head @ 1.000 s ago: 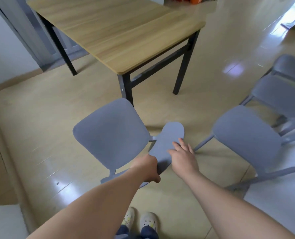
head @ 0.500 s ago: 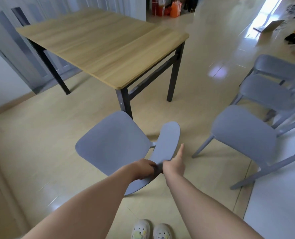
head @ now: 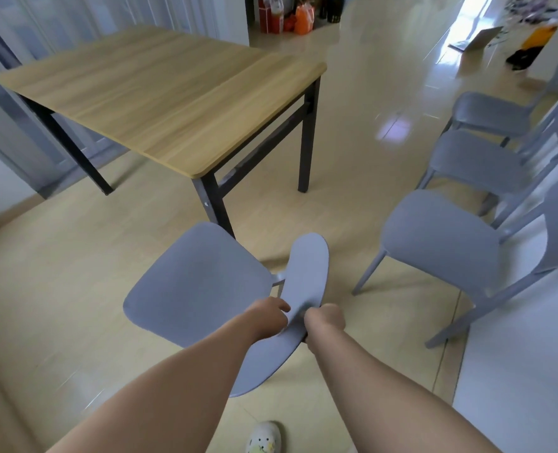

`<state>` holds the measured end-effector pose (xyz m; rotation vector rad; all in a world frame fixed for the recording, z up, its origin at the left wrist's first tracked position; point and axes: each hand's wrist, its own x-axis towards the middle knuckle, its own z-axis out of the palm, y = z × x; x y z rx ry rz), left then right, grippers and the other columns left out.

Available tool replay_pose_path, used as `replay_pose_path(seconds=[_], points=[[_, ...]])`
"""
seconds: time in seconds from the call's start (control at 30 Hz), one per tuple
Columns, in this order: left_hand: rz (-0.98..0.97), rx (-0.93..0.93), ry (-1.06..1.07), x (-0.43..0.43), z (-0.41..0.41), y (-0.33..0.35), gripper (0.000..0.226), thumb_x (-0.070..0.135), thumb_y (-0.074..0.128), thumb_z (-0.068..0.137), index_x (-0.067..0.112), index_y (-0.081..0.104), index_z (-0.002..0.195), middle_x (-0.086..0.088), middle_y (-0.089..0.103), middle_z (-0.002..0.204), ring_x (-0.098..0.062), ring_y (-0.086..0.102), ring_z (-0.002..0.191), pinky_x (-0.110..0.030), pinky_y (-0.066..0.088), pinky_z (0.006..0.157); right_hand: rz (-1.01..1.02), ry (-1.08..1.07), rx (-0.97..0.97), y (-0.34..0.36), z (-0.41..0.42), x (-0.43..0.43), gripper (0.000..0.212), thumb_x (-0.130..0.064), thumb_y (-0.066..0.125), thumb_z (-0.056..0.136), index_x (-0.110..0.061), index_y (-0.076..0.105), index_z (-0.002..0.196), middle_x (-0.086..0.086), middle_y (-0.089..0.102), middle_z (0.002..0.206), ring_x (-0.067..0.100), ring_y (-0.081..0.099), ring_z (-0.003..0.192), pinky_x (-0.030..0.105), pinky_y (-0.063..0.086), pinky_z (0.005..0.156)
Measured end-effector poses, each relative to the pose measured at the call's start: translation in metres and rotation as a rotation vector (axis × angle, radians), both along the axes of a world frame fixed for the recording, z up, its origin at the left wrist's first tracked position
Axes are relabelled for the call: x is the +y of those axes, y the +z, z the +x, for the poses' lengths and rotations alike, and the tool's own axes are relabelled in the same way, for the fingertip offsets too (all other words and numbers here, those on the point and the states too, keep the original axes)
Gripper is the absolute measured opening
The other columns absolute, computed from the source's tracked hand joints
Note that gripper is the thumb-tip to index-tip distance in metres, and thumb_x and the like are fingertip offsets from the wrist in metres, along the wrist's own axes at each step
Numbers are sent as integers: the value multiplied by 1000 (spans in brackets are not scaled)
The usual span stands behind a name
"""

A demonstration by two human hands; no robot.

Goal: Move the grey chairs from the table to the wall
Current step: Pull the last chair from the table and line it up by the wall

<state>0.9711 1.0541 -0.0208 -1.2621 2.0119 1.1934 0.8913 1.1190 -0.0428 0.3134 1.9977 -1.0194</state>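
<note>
A grey chair [head: 199,282] stands just in front of me, its seat toward the corner leg of the wooden table [head: 160,89]. Its curved backrest [head: 307,273] faces me. My left hand [head: 267,313] and my right hand [head: 325,318] both grip the backrest, side by side, fingers wrapped around its edge. Three more grey chairs line up at the right: the nearest [head: 441,237], a middle one [head: 476,161] and a far one [head: 489,109]. The held chair's legs are hidden under the seat.
Pale glossy floor lies between the table and the row of chairs. Bottles and bags [head: 287,18] stand on the floor at the back. A cardboard box [head: 480,39] and dark items lie at the far right. My shoe [head: 264,436] shows at the bottom.
My right hand went from resting open on the backrest to closing around it. The view has lifted and drawn back, showing more of the table and the far room.
</note>
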Motion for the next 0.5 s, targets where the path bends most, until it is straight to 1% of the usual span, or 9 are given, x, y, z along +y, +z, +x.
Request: replay_pose_path(seconds=[0.03, 0.07, 0.13, 0.2, 0.27, 0.33, 0.37, 0.4, 0.5], points=[[-13, 7, 5, 5, -9, 1, 52, 5, 37, 91, 23, 47, 139, -5, 48, 144, -25, 50, 127, -33, 45, 104, 10, -1, 10, -2, -9, 7, 23, 4, 47, 87, 6, 58, 107, 20, 60, 111, 29, 51, 86, 42, 52, 93], [-16, 14, 9, 11, -16, 1, 51, 7, 37, 92, 24, 47, 138, -5, 47, 144, -24, 51, 125, -32, 45, 104, 21, 4, 21, -3, -17, 13, 18, 3, 48, 88, 5, 58, 102, 20, 60, 111, 29, 51, 87, 37, 50, 88], [-17, 22, -2, 23, -33, 1, 48, 10, 38, 92, 24, 48, 137, -4, 48, 143, -23, 52, 124, -30, 45, 101, 36, -14, 47, -5, -35, 29, 14, 1, 49, 89, 5, 57, 99, 21, 61, 114, 31, 57, 94, 33, 42, 79], [-14, 25, -13, 34, -49, 2, 47, 12, 39, 93, 24, 48, 137, -4, 47, 143, -22, 50, 126, -30, 43, 101, 58, -45, 77, -7, -56, 48, 24, -1, 50, 89, 7, 60, 110, 23, 62, 121, 36, 61, 107, 34, 44, 81], [-1, 23, -21, 44, -62, 3, 47, 12, 39, 93, 24, 48, 138, -4, 45, 145, -22, 48, 128, -30, 41, 104, 84, -58, 111, -6, -74, 66, 25, 0, 51, 90, 8, 60, 112, 24, 62, 121, 37, 61, 110, 36, 47, 86], [3, 10, -47, 56, -77, 4, 48, 12, 38, 94, 24, 47, 139, -3, 42, 147, -22, 46, 130, -30, 39, 106, 80, -84, 130, -5, -91, 84, 15, 2, 50, 90, 5, 59, 101, 24, 61, 113, 33, 60, 97, 33, 42, 77], [0, 2, -60, 61, -84, 5, 48, 12, 38, 94, 24, 46, 140, -3, 42, 147, -22, 46, 130, -31, 39, 106, 70, -104, 136, -6, -99, 92, 7, 4, 49, 89, 3, 56, 93, 23, 59, 105, 28, 55, 88, 31, 38, 73], [-2, -2, -69, 66, -90, 6, 48, 12, 37, 94, 23, 46, 140, -4, 42, 147, -22, 47, 130, -31, 40, 106, 61, -121, 148, -6, -106, 99, 5, 5, 49, 88, 1, 51, 87, 21, 55, 98, 25, 49, 83, 29, 35, 71], [-5, -3, -106, 80, -111, 10, 49, 11, 37, 94, 21, 44, 141, -6, 44, 145, -25, 48, 130, -34, 41, 107, 30, -167, 189, -8, -128, 118, 22, 3, 54, 88, -4, 43, 70, 16, 50, 90, 24, 47, 78, 28, 36, 68]])
